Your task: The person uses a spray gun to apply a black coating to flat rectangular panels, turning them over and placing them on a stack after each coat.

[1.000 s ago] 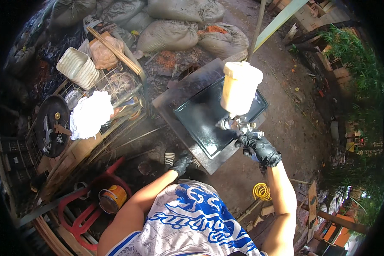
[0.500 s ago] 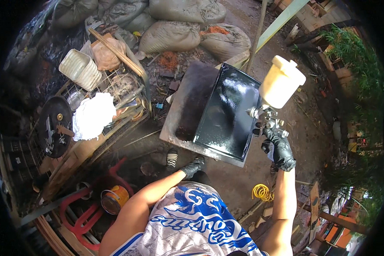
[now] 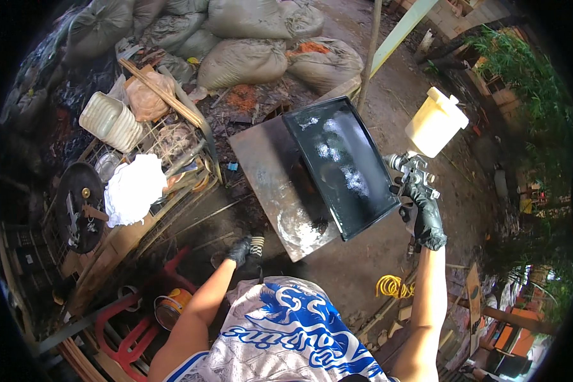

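Observation:
My right hand [image 3: 425,223], in a black glove, is closed around a spray gun [image 3: 415,173] with a pale yellowish cup [image 3: 436,124] on top. The gun's nozzle points left, at the right edge of a shallow black rectangular panel [image 3: 347,162] with a raised rim. Its dark surface gleams as if wet. Beneath the panel lies a larger brownish flat board [image 3: 264,165], uncovered on its left side. My left hand [image 3: 240,249], also black-gloved, hangs beside a striped shoe [image 3: 256,246], apart from the board. Its fingers look loosely extended, with nothing visible in them.
To the left stands a wire rack [image 3: 162,143] carrying stacked containers, a white cloth [image 3: 134,190] and a dark pan [image 3: 79,207]. A red chair [image 3: 124,337] and an orange can [image 3: 172,309] are near left. Sacks [image 3: 242,62] line the back; a yellow coiled hose [image 3: 393,286] lies right.
The panel and the board under it have turned counterclockwise together. My left hand has moved left, off the board's near edge. The spray gun has shifted slightly right.

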`<action>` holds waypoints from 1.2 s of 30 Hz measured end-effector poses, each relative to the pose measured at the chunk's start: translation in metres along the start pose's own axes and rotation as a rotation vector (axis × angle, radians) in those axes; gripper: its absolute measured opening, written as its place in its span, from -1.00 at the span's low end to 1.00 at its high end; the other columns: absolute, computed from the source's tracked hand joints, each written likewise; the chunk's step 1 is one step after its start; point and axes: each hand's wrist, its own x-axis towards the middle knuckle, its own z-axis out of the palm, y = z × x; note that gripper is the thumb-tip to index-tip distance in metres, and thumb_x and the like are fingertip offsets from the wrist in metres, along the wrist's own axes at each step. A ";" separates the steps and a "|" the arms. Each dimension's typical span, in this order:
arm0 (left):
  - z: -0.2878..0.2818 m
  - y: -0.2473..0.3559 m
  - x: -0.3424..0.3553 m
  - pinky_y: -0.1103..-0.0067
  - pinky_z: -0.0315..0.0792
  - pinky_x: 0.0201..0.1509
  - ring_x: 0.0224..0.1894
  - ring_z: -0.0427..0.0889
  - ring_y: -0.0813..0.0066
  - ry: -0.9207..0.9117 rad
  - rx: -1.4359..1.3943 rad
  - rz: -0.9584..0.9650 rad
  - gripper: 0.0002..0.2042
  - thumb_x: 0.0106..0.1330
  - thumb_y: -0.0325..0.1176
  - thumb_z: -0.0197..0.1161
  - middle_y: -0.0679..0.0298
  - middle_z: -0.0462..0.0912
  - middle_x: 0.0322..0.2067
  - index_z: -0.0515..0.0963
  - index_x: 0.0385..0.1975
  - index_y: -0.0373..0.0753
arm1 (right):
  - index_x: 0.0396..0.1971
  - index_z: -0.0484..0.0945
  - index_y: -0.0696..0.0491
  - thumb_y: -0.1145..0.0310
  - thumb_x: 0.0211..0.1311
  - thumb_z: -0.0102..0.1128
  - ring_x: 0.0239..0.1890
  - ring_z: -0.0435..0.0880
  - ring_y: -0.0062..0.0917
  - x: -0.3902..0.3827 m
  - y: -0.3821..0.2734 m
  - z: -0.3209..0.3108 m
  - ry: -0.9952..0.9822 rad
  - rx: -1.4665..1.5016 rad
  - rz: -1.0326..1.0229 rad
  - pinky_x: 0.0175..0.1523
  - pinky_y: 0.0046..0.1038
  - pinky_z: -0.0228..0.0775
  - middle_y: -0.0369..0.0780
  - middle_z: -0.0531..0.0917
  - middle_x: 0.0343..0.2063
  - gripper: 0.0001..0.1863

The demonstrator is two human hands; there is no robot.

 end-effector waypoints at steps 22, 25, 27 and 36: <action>0.044 0.061 -0.026 0.62 0.38 -0.46 -0.31 0.54 0.63 0.387 -0.037 0.319 -0.73 0.27 -0.32 0.32 0.49 0.60 -0.26 0.56 -0.04 0.00 | 0.07 0.54 0.03 -0.01 0.28 0.22 -0.52 0.54 -0.53 0.099 0.015 -0.089 0.325 -0.387 -0.092 -0.49 -0.55 0.25 -0.23 0.70 -0.24 -0.50; 0.073 0.026 -0.024 0.50 0.46 -0.36 -0.40 0.48 0.54 0.295 -0.090 0.307 -0.72 0.33 -0.37 0.22 0.45 0.54 -0.32 0.50 0.03 0.02 | -0.03 0.55 0.04 0.03 0.28 0.23 -0.51 0.54 -0.54 0.106 0.008 -0.076 0.273 -0.358 -0.035 -0.49 -0.56 0.24 -0.23 0.67 -0.31 -0.57; 0.087 0.013 -0.021 0.68 0.20 -0.70 -0.69 0.26 0.66 0.214 -0.096 0.349 -0.74 0.35 -0.45 0.15 0.48 0.47 -0.49 0.50 -0.01 0.03 | -0.13 0.57 0.04 0.10 0.33 0.18 -0.50 0.48 -0.63 0.107 0.007 -0.052 0.181 -0.294 -0.089 -0.50 -0.57 0.22 -0.27 0.62 -0.35 -0.68; 0.106 -0.024 -0.018 0.40 0.45 -0.09 -0.13 0.49 0.50 0.166 -0.028 0.201 -0.52 0.29 -0.38 0.23 0.46 0.52 -0.14 0.36 0.22 0.07 | -0.26 0.58 0.01 0.11 0.33 0.23 -0.61 0.45 -0.69 0.099 0.004 0.025 -0.078 -0.242 0.017 -0.59 -0.61 0.15 -0.35 0.62 -0.49 -0.73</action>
